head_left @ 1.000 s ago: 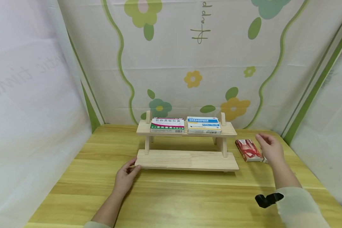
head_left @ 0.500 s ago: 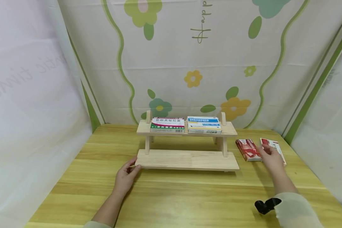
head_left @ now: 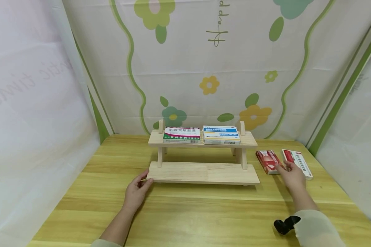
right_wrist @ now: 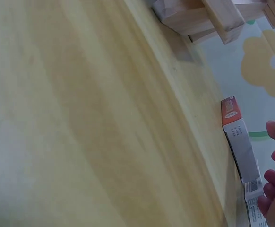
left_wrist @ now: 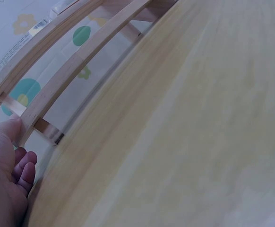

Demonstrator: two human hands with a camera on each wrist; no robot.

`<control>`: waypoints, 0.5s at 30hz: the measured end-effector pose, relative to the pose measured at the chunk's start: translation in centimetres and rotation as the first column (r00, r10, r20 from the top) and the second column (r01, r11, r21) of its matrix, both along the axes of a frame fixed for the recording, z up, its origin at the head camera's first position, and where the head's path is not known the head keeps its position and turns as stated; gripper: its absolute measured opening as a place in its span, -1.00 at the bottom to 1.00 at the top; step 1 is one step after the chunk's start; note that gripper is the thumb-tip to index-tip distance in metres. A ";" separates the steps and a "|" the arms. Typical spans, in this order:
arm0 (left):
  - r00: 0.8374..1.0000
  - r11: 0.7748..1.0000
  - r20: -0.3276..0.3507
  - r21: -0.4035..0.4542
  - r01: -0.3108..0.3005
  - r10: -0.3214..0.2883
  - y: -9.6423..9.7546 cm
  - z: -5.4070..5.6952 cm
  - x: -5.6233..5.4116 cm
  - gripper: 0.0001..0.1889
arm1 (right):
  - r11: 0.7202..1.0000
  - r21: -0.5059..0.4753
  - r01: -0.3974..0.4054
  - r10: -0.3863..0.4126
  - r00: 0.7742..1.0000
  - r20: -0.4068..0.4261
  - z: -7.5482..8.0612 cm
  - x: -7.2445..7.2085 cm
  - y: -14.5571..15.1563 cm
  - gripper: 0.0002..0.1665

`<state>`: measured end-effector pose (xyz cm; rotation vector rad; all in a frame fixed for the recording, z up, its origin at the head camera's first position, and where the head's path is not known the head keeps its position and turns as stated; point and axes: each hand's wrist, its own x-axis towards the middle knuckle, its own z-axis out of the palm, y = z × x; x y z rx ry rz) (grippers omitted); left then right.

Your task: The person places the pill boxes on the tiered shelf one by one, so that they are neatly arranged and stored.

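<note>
My right hand (head_left: 293, 176) is nearer, thumb and fingers parted, holding nothing. The flat red cardboard box (head_left: 267, 160) lies ahead-left of it, long axis slanting away; a strip of yellow wood-grain table (head_left: 210, 212) separates it from the pale wooden two-tier shelf (head_left: 204, 172) my left hand (head_left: 135, 193) pinches. The flat white-and-red box (head_left: 303, 164) crowds the right.

This is seemingly a booth (head_left: 37, 130) of flowered cloth (head_left: 179, 58).

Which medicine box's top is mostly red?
Red box on the table, nearer the wooden stand; its neighbour is mostly white; shelved boxes show green or blue.
</note>
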<state>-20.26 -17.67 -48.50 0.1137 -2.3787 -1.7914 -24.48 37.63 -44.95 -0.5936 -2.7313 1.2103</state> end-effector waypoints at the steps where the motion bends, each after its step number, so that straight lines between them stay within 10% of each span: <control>1: 1.000 1.000 0.001 0.001 0.001 -0.001 0.0 0.0 0.0 -0.47 | 1.000 0.021 0.006 -0.006 1.000 0.000 0.0 0.0 0.0 -0.09; 15: 1.000 1.000 -0.005 0.006 0.009 -0.009 0.0 0.0 0.1 -0.47 | 0.996 0.089 0.028 -0.034 0.997 0.063 -0.2 0.1 -0.7 -0.05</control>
